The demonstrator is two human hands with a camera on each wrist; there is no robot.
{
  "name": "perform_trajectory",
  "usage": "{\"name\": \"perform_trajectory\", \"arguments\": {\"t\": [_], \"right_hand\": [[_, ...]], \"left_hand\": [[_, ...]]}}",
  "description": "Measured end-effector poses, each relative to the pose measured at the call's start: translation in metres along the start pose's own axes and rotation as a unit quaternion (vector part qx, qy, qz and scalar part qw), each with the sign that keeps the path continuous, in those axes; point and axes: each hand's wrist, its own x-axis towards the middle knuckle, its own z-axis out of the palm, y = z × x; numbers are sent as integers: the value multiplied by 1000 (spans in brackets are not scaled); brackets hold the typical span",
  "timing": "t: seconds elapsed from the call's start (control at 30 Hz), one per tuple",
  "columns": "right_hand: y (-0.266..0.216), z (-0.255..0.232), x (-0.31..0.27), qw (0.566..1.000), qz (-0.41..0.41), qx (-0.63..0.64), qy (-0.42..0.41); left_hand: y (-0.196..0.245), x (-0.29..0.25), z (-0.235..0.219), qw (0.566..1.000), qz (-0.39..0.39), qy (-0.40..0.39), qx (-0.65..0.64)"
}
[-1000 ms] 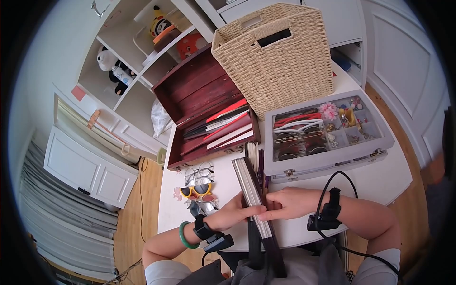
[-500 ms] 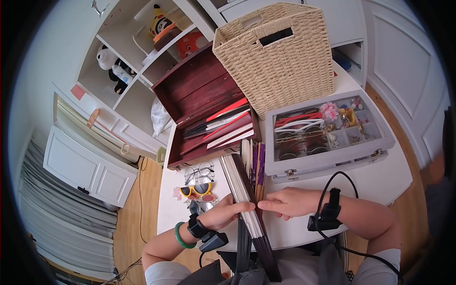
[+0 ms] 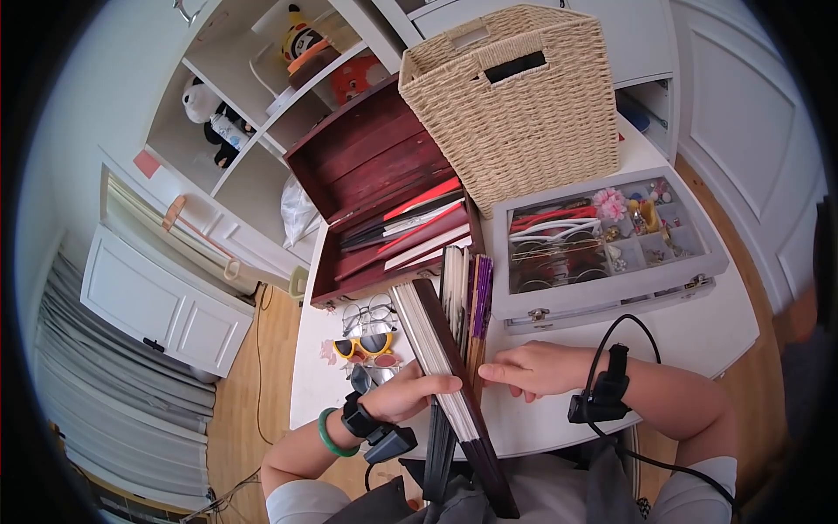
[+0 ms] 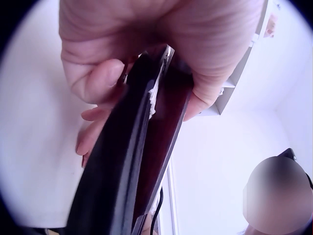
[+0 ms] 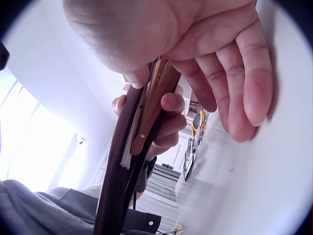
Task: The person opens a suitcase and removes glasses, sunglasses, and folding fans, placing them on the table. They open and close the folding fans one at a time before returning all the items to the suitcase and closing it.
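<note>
My left hand (image 3: 403, 395) grips several folded fans together, its thumb across the pale edge of a large dark-brown folding fan (image 3: 436, 354). Behind that one stand a black-ribbed folding fan (image 3: 455, 284) and a wooden folding fan with a purple leaf (image 3: 480, 306). The wooden fan's rivet and slats (image 5: 146, 110) show between darker guards in the right wrist view. My right hand (image 3: 543, 368) is just right of the bundle, its thumb tip close to the fans and its other fingers loose, holding nothing. In the left wrist view, fingers wrap round the black fan (image 4: 115, 147).
A dark-red wooden box (image 3: 349, 284) with its lid up holds several folded fans. Beside it stand a tall woven basket (image 3: 532, 131) and a grey glass-topped case (image 3: 611, 288) of glasses and trinkets. Yellow sunglasses (image 3: 362, 347) and other glasses lie on the white table (image 3: 698, 332).
The left hand has tilted the large fan leftward, spreading it from the fans behind, so the purple-leaved wooden one shows more. My right hand has drawn back from the bundle.
</note>
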Motion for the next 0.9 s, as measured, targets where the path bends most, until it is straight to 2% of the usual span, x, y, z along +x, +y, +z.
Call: {"name": "perform_trajectory", "arguments": {"t": [0.1, 0.2, 0.3, 0.43, 0.5, 0.53, 0.57, 0.63, 0.7, 0.77, 0.83, 0.87, 0.9], "right_hand": [[2, 2, 0, 1000, -3, -6, 5], [2, 2, 1, 1000, -18, -13, 16], [3, 1, 2, 1000, -13, -21, 11], [1, 2, 1, 1000, -11, -14, 10], [2, 1, 0, 1000, -11, -13, 8], [2, 1, 1, 1000, -11, -12, 6], [2, 1, 1, 1000, -11, -12, 6], [2, 1, 1, 1000, 2, -11, 3], [2, 0, 1, 1000, -2, -8, 1], [3, 0, 2, 1000, -4, -6, 2], [4, 0, 3, 1000, -3, -1, 3], [4, 0, 2, 1000, -1, 0, 3], [4, -1, 2, 1000, -5, -1, 0]], "left_hand": [[3, -4, -1, 999, 9, 33, 10], [16, -12, -2, 999, 43, -16, -3], [37, -22, 3, 996, 83, -7, 41], [65, -24, -7, 979, 181, 61, 76], [89, -26, -13, 971, 179, 121, 102], [97, -21, -22, 949, 229, 149, 156], [106, -19, -38, 936, 216, 204, 189], [129, -15, -44, 906, 234, 249, 251], [150, -5, -59, 866, 261, 261, 338], [170, 2, -69, 839, 251, 284, 391], [189, 14, -92, 784, 282, 269, 483], [198, 17, -96, 729, 285, 273, 559], [204, 22, -95, 730, 285, 273, 558]]}}
